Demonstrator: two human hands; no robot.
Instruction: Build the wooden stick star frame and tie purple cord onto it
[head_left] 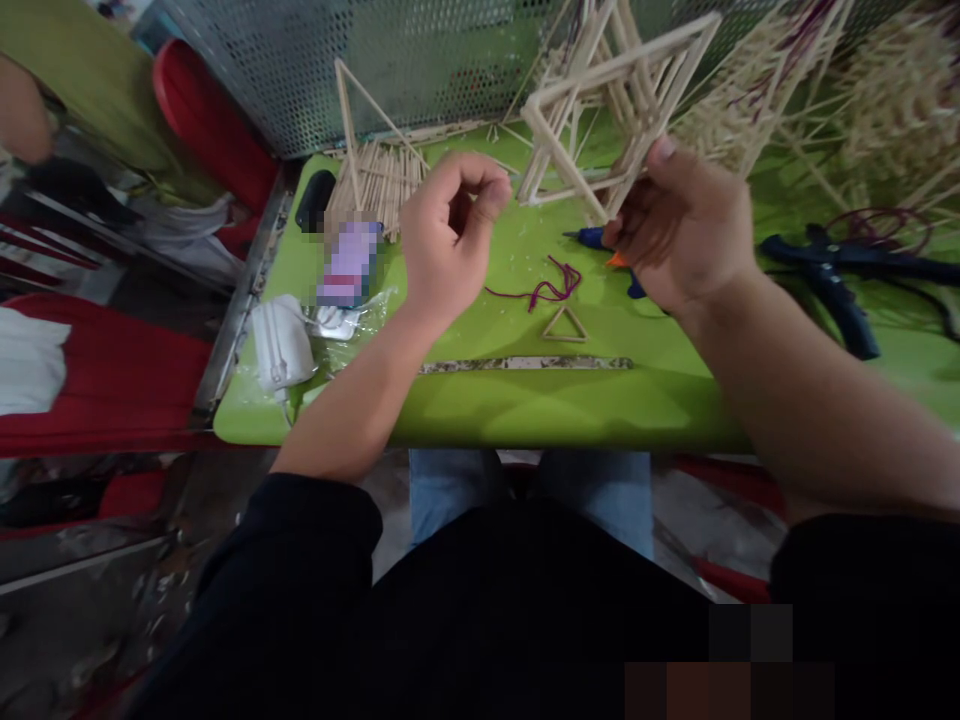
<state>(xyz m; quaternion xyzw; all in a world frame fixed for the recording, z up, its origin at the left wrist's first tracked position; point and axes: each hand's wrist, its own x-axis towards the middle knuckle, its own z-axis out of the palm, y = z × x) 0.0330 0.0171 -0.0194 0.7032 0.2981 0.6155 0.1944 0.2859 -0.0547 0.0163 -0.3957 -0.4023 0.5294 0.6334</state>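
My right hand (694,225) grips the lower right corner of an open frame (622,66) built from thin wooden sticks, raised over the table. To the left of that frame is my left hand (450,235), thumb and fingertips pinched together; what it holds, if anything, cannot be made out. A blue tool (592,237) with a pointed tip and an orange part lies partly hidden behind my right hand. Below the frame, a tangled purple cord (551,292) and a small stick triangle (565,325) rest on the green table (525,415).
Wooden sticks (386,180) lie at the back left, near a phone (350,265) and a white charger (281,342). A patterned strip (529,363) lies near the front edge. On the right are a dark-handled tool (836,290) and larger stick structures (900,95).
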